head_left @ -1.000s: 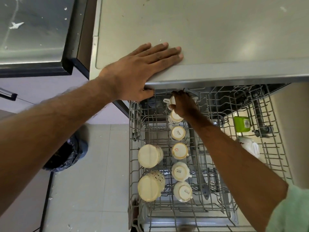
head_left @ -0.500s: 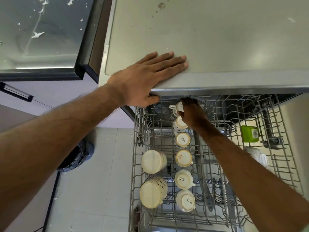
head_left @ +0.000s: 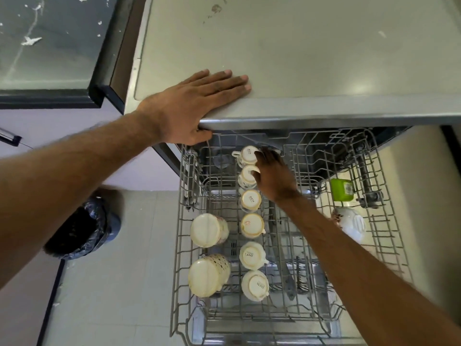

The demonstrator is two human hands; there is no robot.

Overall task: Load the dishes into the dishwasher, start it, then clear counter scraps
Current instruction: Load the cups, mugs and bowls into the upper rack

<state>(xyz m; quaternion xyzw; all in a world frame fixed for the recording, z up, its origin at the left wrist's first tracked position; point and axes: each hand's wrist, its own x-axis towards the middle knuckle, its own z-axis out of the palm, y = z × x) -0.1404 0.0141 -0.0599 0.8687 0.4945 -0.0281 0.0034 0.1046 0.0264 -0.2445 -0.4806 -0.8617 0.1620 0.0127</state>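
Our left hand [head_left: 194,106] lies flat on the smooth grey countertop [head_left: 299,58]. Right hand [head_left: 272,176] touches the rearmost upside-down white ceramic cup [head_left: 247,155], can't tell if it's gripping.

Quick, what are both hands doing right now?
Left hand: open, flat on the countertop.
Right hand: touching the back cups in the rack; grip cannot be told.

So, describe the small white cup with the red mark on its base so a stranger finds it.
In the grey wire dishwasher rack, six upturned small white cups form a column. Take the fourth cup from the back. Its base bears a red mark; its neighbours' bear dark lettering.
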